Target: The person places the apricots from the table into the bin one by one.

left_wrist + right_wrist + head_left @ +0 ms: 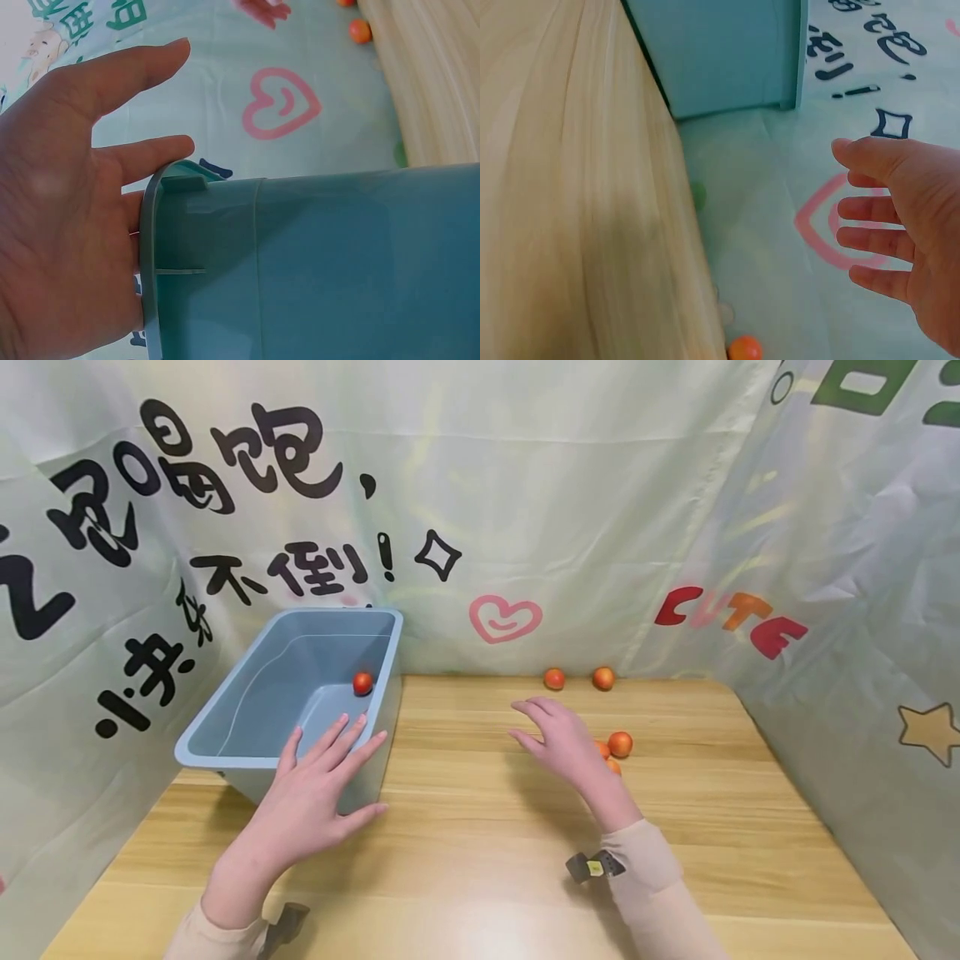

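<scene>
A blue-grey plastic bin (382,727) stands at the left of the table, with one small red-orange fruit (362,683), perhaps a tomato, inside it. Over the bin's near rim my left hand (315,793) is spread with straight fingers; in the left wrist view its fingers lie along the rim (150,255). My right hand (558,739) hovers above the table right of the bin, fingers extended and holding nothing. Just beyond its wrist lie several similar fruits (620,744), partly hidden by the hand. Two more, a left one (554,678) and a right one (603,678), lie at the table's back edge.
The wooden table (465,860) ends at a printed cloth (585,527) hanging behind it and along both sides. Dark straps with small devices sit at both wrists, one being the right wrist device (595,866).
</scene>
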Demonstrator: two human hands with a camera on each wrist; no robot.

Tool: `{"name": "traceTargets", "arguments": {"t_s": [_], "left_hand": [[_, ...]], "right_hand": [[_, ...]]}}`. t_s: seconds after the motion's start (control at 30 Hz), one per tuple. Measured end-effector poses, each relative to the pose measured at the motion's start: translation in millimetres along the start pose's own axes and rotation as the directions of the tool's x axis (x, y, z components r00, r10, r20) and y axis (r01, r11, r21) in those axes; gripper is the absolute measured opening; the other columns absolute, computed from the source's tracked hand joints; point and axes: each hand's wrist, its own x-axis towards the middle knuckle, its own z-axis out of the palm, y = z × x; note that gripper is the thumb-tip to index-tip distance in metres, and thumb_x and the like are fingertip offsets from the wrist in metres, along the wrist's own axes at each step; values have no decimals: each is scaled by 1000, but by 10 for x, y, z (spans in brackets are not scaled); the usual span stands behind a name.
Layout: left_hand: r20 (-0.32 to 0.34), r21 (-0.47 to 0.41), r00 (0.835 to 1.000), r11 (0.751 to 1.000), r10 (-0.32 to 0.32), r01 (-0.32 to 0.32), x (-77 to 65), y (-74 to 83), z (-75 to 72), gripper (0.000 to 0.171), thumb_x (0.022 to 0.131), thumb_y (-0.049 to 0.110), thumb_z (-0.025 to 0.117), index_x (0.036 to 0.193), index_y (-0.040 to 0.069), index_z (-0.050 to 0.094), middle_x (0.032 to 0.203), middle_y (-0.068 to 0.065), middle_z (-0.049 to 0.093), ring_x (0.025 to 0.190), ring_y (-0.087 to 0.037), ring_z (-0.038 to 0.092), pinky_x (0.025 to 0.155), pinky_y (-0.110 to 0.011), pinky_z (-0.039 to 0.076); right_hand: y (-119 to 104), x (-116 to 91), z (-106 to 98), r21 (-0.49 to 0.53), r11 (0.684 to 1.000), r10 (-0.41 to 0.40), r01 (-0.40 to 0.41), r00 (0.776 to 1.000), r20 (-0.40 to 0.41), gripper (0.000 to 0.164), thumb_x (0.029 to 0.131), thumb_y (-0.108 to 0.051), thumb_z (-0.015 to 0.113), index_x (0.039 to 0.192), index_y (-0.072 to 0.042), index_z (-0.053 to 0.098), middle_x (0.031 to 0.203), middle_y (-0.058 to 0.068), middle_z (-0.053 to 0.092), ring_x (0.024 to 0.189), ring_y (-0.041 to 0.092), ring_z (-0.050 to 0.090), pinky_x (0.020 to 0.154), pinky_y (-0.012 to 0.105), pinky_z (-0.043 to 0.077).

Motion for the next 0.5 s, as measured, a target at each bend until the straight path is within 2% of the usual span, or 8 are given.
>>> {"name": "traceTargets", "arguments": {"t_s": [0.23,0.5], "left_hand": [[2,-3,1000,1000,-5,5,0,2,-9,84,77,55,74,149,28,41,157,-7,38,145,-32,34,111,-70,14],[12,-2,1000,1000,-7,7,8,11,-17,84,77,54,74,149,27,41,157,-6,37,145,-32,34,111,-70,14]], "right_hand": [[123,-179,-114,-32,996,87,-87,996,0,43,85,-28,75,123,-11,65,115,10,68,108,29,65,92,45,53],[285,-396,-188,-16,976,216,-215,976,27,44,87,-27,74,125,-8,64,119,15,66,106,33,65,92,49,52]]}}
